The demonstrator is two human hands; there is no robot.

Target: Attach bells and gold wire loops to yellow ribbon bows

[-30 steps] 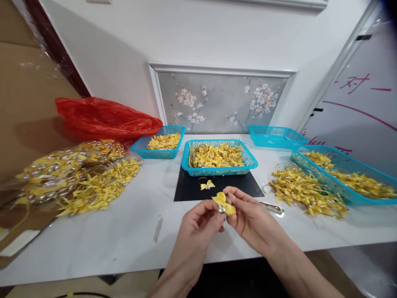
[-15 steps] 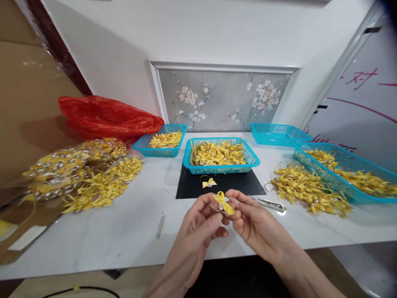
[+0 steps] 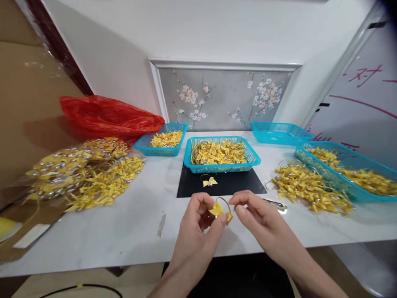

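Observation:
Between the thumb and fingers of my left hand [image 3: 200, 231] is a yellow ribbon bow [image 3: 216, 210] with a thin cord loop standing up from it. My right hand [image 3: 262, 221] is just right of the loop, its thumb and index finger slightly apart and its other fingers curled. I cannot tell whether its fingertips touch the cord. Beyond my hands, another yellow bow [image 3: 210, 182] with a silvery bead and a cord loop lies on a black mat [image 3: 192, 186]. Behind it stands a blue basket [image 3: 223, 168] filled with such bows.
Beaded bows in a pile [image 3: 305, 186] lie at right, by a long blue basket [image 3: 369, 198]. A metal tool [image 3: 276, 203] is partly behind my right hand. At left are bagged bows [image 3: 62, 169], loose bows [image 3: 105, 186], a red plastic bag [image 3: 108, 118] and a smaller blue basket [image 3: 164, 152].
My right hand has moved slightly away from the bow, to the right. The bow has turned in my left hand, and its cord loop now shows above it.

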